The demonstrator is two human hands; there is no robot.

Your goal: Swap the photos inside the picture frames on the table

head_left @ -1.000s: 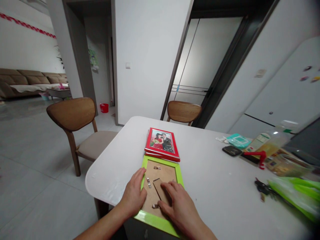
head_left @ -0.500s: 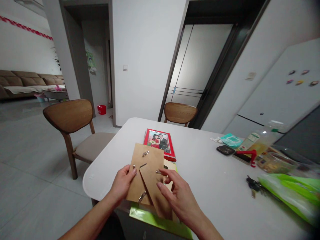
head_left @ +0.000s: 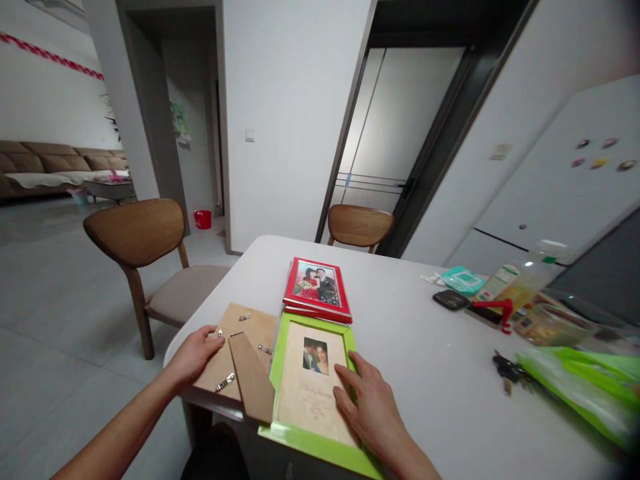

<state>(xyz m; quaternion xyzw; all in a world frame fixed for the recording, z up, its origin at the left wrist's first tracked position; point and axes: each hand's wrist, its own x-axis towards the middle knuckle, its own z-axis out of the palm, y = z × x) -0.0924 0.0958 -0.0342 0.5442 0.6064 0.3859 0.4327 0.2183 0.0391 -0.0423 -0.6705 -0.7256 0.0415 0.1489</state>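
Note:
The brown picture-frame backing board (head_left: pixel 235 360), with metal clips and a folded stand leg, lies tilted at the table's left edge. My left hand (head_left: pixel 196 353) grips its left side, thumb on top and fingers partly hidden underneath. Right of it rests a green picture frame (head_left: pixel 286 353), face up at the near table edge, with a cream insert (head_left: pixel 310 407) bearing a small photo of two people. My right hand (head_left: pixel 367 403) lies at the frame's right side, fingers apart, fingertips over the insert and border. Beyond it sits a red framed photo (head_left: pixel 320 290), apparently on top of another frame.
On the white table (head_left: pixel 415 373) at the right stand a bottle (head_left: pixel 520 277), a black wallet-like item (head_left: pixel 451 300), a teal wipes pack (head_left: pixel 463 280), keys (head_left: pixel 507 370) and a green plastic bag (head_left: pixel 585 387). Wooden chairs (head_left: pixel 137 233) flank the table's left and far sides.
My left hand has carried the backing board left, off the green frame, uncovering the cream insert and photo. My right hand has left the board and come down on the frame's right side.

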